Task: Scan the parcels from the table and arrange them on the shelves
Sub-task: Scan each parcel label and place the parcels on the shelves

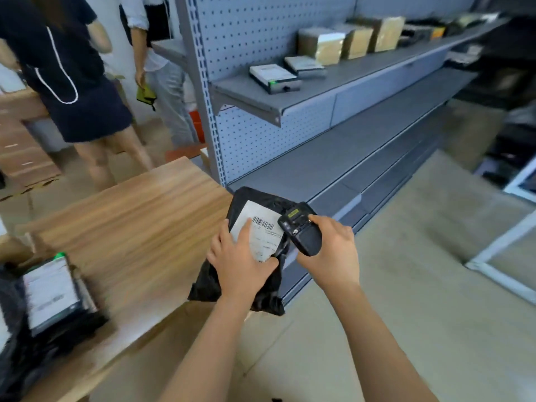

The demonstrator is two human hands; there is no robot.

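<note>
Wooden tabletop (130, 227) carries black labelled parcels (52, 294) at eight o'clock; upper shelf (261, 97), one o'clock, holds boxes (348, 43).

No legible txt; parcel label (262, 242) shows just a barcode (263, 223).

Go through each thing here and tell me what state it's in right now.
black parcel: held by the left hand, label facing up
scanner: gripped in the right hand, over the label
stacked parcels: lying on the table, label up
upper shelf: loaded with boxes
</note>
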